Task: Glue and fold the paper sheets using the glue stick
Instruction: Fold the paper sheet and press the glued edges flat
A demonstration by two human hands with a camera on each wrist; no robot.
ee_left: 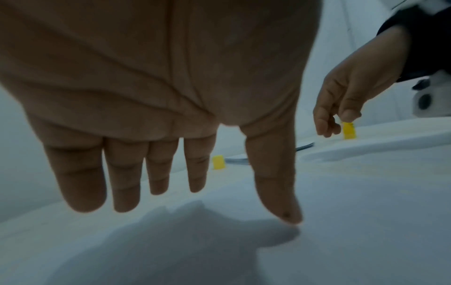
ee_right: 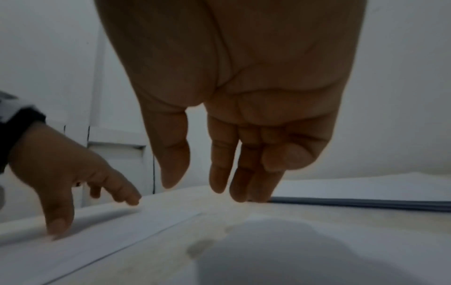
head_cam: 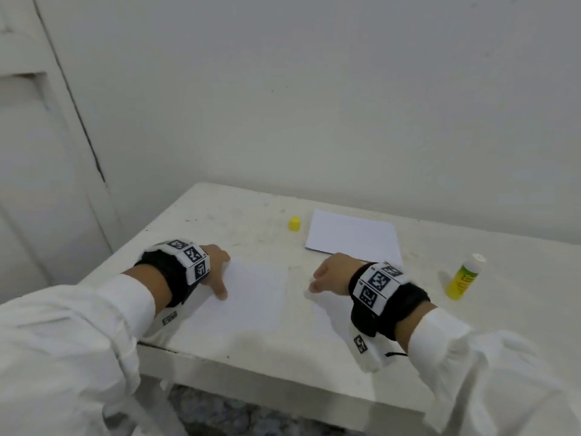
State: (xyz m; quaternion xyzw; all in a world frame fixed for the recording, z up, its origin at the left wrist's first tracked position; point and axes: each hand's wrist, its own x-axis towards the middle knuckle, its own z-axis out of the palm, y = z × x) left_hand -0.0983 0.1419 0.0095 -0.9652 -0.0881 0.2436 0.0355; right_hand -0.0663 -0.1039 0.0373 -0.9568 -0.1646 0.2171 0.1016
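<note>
Fingers [ee_left: 127, 173] of the left hand [head_cam: 217, 265] spread, thumb pressing the folded sheet [head_cam: 248, 294]; right hand [head_cam: 330, 272] hangs empty, stack [head_cam: 352, 237] beyond unglued.

pretty plain room tbh. white table [head_cam: 245, 215] with a scuffed, stained top, pushed up against a bare off-white wall [head_cam: 314, 89]. on the left there's a white paneled door [head_cam: 37, 152]. dark speckled floor [head_cam: 220, 413] shows under the table. light is soft and flat.
</note>
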